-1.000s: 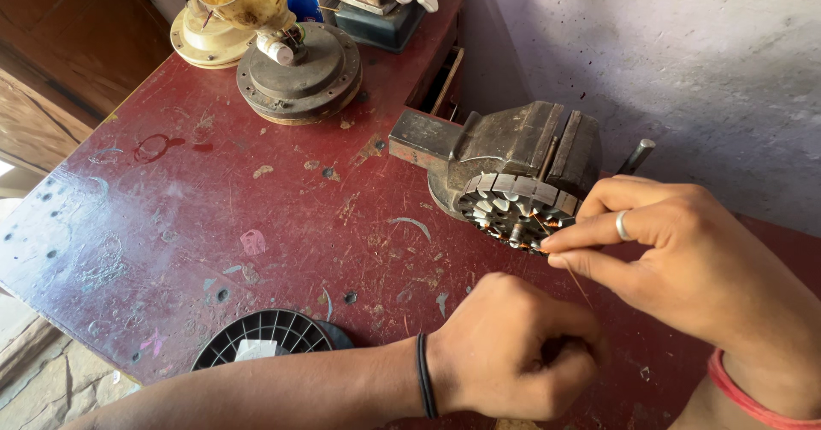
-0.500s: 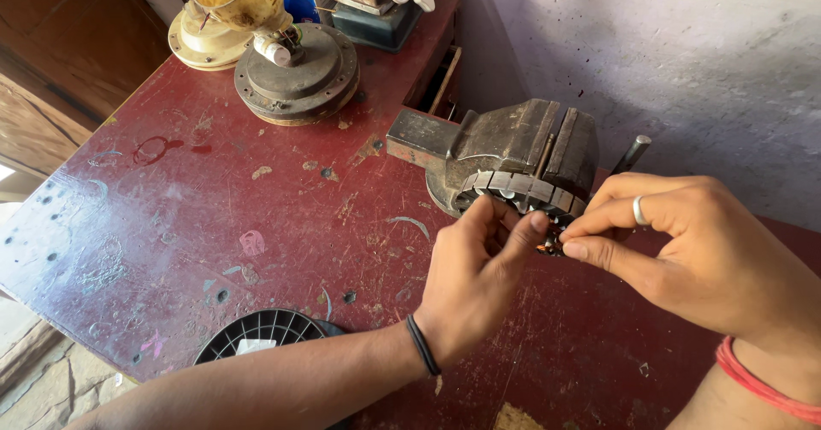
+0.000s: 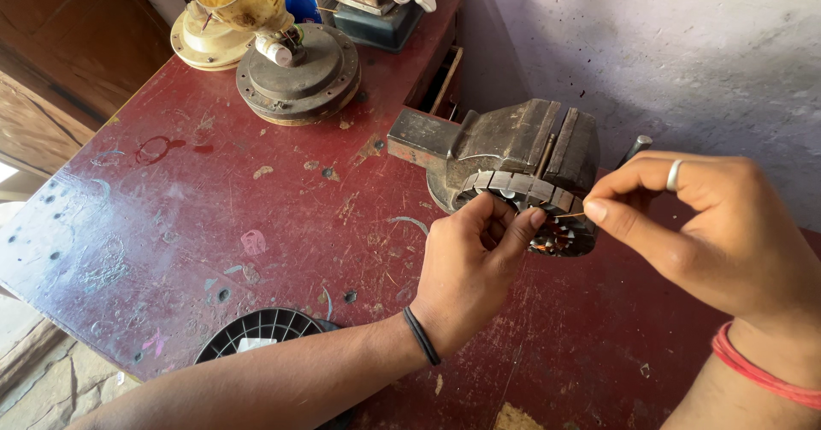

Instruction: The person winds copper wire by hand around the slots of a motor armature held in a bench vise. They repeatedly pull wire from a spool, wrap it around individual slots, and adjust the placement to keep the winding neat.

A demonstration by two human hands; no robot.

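A round slotted motor stator [image 3: 523,192] with copper winding is clamped in a dark bench vise [image 3: 513,143] on the red worktable [image 3: 214,216]. My left hand [image 3: 470,267], with a black band at the wrist, rests its fingertips on the stator's front rim. My right hand [image 3: 710,233], wearing a ring and a red wrist thread, pinches a thin copper wire [image 3: 571,216] that runs to the stator's right side. The lower part of the stator is hidden behind my left hand.
A round grey motor housing [image 3: 299,75] and a cream fan base [image 3: 209,41] stand at the table's far end, beside a dark box [image 3: 376,11] with a white cord. A black plastic grille [image 3: 265,332] sticks out below the near edge. A pale wall [image 3: 684,53] is at the right.
My left hand has come up from the tabletop, where it was closed, onto the stator's rim. My right hand has drawn slightly to the right with the wire.
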